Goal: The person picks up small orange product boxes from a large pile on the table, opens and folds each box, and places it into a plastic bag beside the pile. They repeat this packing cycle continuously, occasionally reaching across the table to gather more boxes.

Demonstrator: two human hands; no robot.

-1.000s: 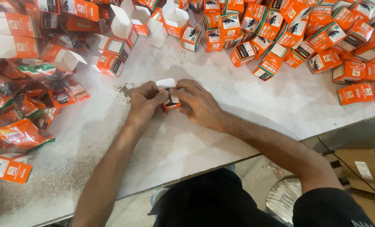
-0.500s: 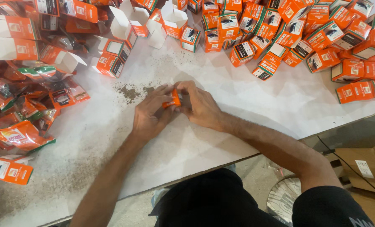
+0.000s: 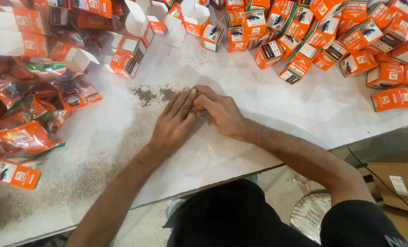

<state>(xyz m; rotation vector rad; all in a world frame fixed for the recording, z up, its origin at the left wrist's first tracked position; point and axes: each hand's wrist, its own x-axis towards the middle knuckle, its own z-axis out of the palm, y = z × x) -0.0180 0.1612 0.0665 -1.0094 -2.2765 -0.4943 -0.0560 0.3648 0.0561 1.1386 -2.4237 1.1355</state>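
On the matte white tabletop point(image 3: 277, 119), dusted with dark granular powder point(image 3: 151, 93), the left hand point(image 3: 174, 123) lies flat with fingers straight, pressing down over a small orange cardboard box point(image 3: 198, 108). The right hand point(image 3: 220, 112) curls around the box from the right, gripping it. Only an orange sliver shows between the hands, so its long axis cannot be told. Glossy crinkled orange foil pouches point(image 3: 25, 137) lie far left; closed orange cartons point(image 3: 350, 41) are heaped far right.

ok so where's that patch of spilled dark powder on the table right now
In the head view the dark powder lies on the white table, just left of centre. It is beyond the left hand, near its fingertips, in front of the open orange boxes.
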